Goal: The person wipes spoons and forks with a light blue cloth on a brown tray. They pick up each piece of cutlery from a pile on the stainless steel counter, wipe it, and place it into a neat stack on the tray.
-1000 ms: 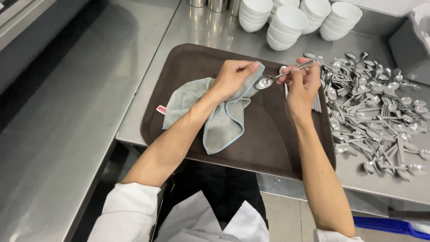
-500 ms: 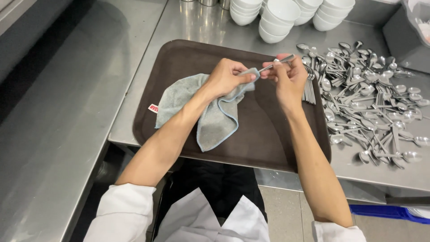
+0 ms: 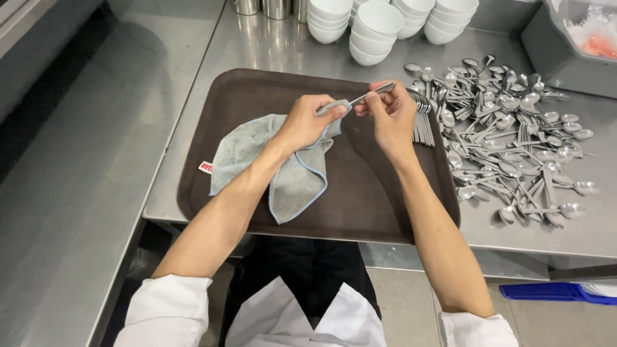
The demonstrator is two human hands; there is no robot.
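My left hand [image 3: 310,119] grips a grey cloth [image 3: 257,151] that drapes down onto a dark brown tray [image 3: 385,199]. The cloth is wrapped around the bowl end of a metal spoon [image 3: 371,94]. My right hand [image 3: 390,110] pinches the spoon's handle, which points up and to the right. Both hands hover over the upper middle of the tray. A neat row of spoons [image 3: 422,122] lies on the tray's right edge, just right of my right hand.
A large loose heap of metal spoons [image 3: 514,135] covers the steel counter right of the tray. Stacked white bowls [image 3: 379,22] stand behind it, steel cups [image 3: 270,6] beside them. A grey bin [image 3: 565,45] sits far right. A steel counter [image 3: 71,160] spans the left.
The spoon's bowl, bare a second ago, is now covered by the cloth in my left hand, and the handle sticks out further toward the right. Both hands stay over the tray.
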